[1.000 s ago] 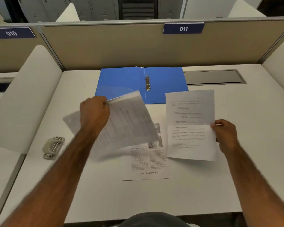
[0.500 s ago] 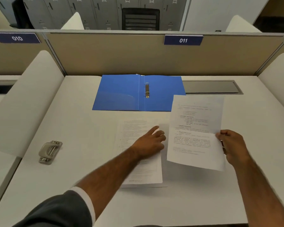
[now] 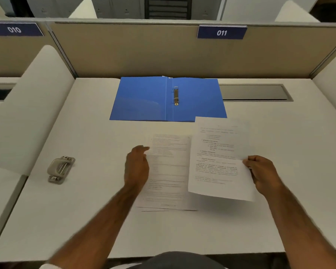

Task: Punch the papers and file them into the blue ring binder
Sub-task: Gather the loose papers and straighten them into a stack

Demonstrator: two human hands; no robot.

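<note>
- Beige partition panels (image 3: 144, 53) wall off the back of my white counter (image 3: 85, 220); navy tags reading 010 (image 3: 15, 29) and 011 (image 3: 221, 32) sit on their top edge
- Print on every page is too soft and small for me to read, and my left forearm is smeared by motion blur
- How many sheets are in the stack (image 3: 169, 171) in front of me I cannot tell; only a few offset edges show at its near end
- My left hand (image 3: 136, 167) rests at the stack's left edge, fingers (image 3: 144, 148) loosely spread and released, not gripping anything; whether the palm presses the paper I cannot make out
- My right hand (image 3: 262, 171) is clenched on the right edge of a single sheet (image 3: 219, 160), pinching it; the fingers under the page are hidden by it
- That sheet is lifted and tilted, its left part overlapping the stack and its far corner covering the near right corner of the blue ring binder (image 3: 144, 100)
- Said binder lies open flat at the back of the counter, metal rings (image 3: 176, 96) on the spine
- A grey hole punch (image 3: 60, 169) sits well apart to the left, near the counter's edge
- A dark recessed tray (image 3: 254, 92) lies just right of the binder
</note>
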